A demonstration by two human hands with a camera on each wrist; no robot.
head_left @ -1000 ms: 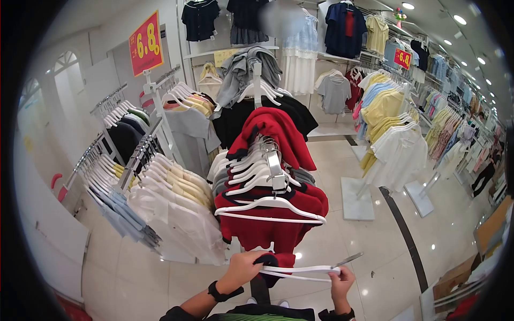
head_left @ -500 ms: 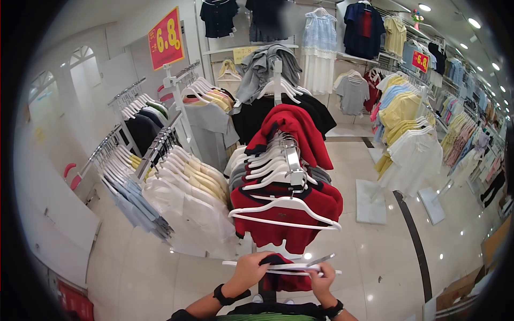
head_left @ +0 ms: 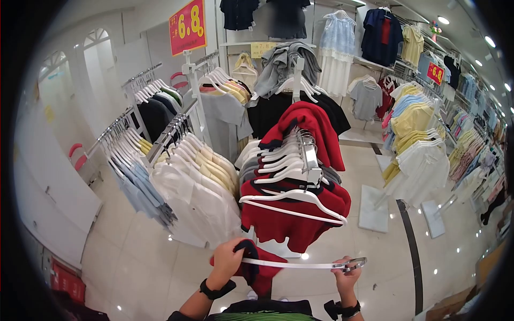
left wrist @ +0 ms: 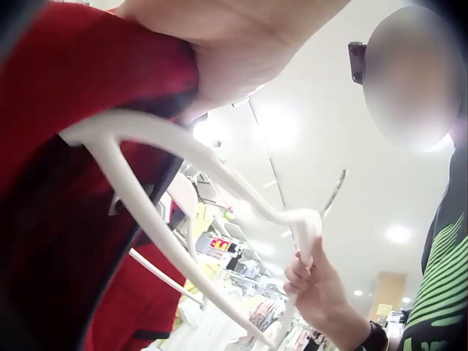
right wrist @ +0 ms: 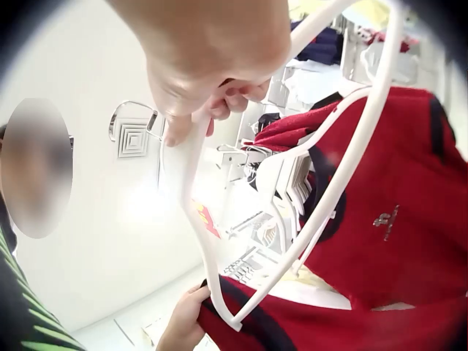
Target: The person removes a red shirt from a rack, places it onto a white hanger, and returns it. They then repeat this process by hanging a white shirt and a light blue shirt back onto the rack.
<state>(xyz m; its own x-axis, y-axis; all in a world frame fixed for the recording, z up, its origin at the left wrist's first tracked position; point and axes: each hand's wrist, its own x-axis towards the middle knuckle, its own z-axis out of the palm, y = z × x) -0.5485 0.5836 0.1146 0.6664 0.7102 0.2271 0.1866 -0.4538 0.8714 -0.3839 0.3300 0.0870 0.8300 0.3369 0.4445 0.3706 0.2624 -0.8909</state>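
Red shirt (head_left: 263,279): found low in front of the clothes rack (head_left: 310,160), apart from it, gripped at the dark collar (head_left: 248,249) by the left hand (head_left: 226,264). Noted a white hanger (head_left: 294,264) grasped near its metal hook (head_left: 357,261) by the right hand (head_left: 348,279). Saw one hanger end at the collar; could not tell how deep. Judged the hanging work partly done: shirt and hanger together, not yet fitted at both shoulders. Judged as left: completing the fit and placing on the rack.
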